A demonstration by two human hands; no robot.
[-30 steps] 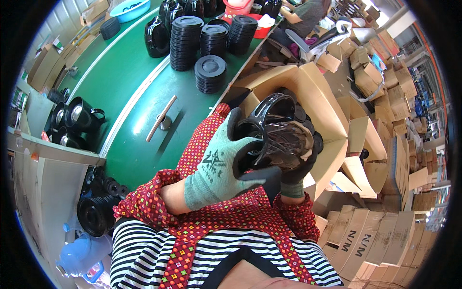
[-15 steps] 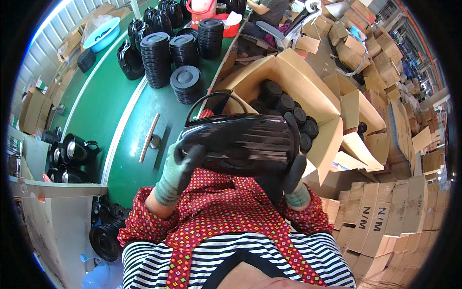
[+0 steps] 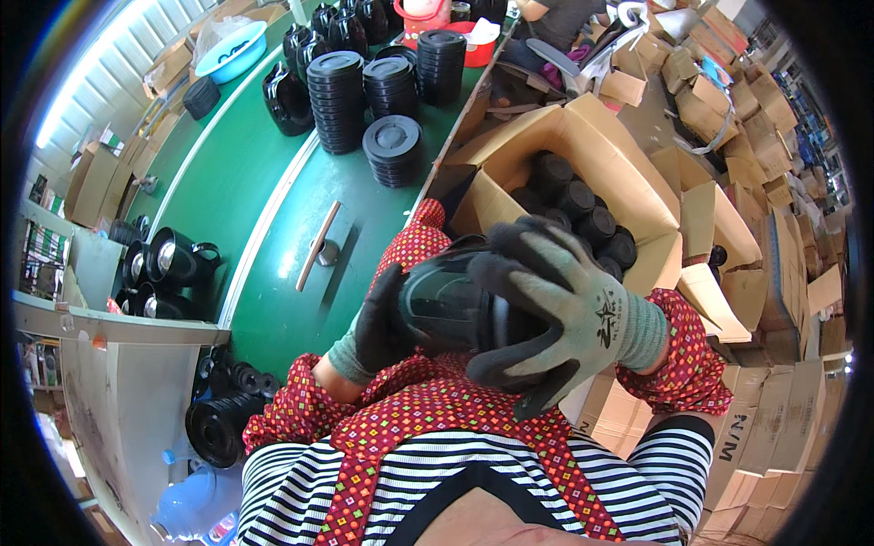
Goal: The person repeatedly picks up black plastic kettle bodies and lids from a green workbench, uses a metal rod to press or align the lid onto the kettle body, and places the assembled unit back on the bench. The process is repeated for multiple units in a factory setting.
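A glossy black jug lies on its side in front of my chest, and both gloved hands are on it. My left hand is closed around its left end. My right hand, back of the glove upward, wraps its fingers over the right end. That end of the jug is mostly hidden under the glove, and only a sliver of the handle seems to show along the top.
On the green bench are stacked black lids, more black jugs and a wooden-handled tool. Right of the bench, an open carton holds several black cylindrical parts. Jugs with silvery ends lie at the left.
The jug has turned from broadside to more end-on. My right hand has shifted from under its right side to over the right end. My whole view has swung slightly left.
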